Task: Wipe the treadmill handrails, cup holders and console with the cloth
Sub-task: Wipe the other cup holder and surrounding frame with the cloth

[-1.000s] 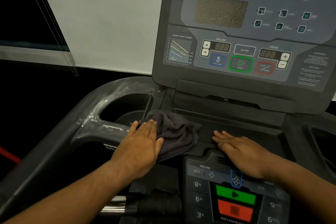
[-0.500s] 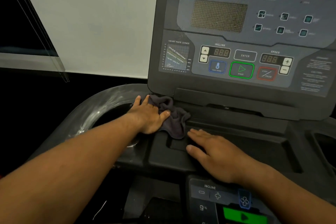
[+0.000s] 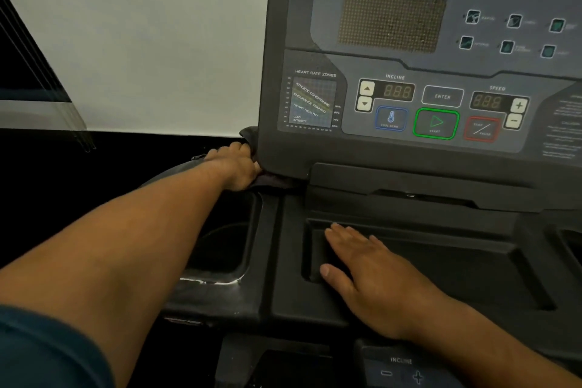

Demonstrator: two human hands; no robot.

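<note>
Stretched out, the left hand (image 3: 236,164) grips one cloth (image 3: 273,181) at the console (image 3: 441,153) corner; the right hand (image 3: 374,280) lies flat, open.

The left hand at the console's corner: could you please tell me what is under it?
A dark cloth, held against the console's lower left corner; folds show above the fingers and below the thumb. The left hand covers the rest of it.
</note>
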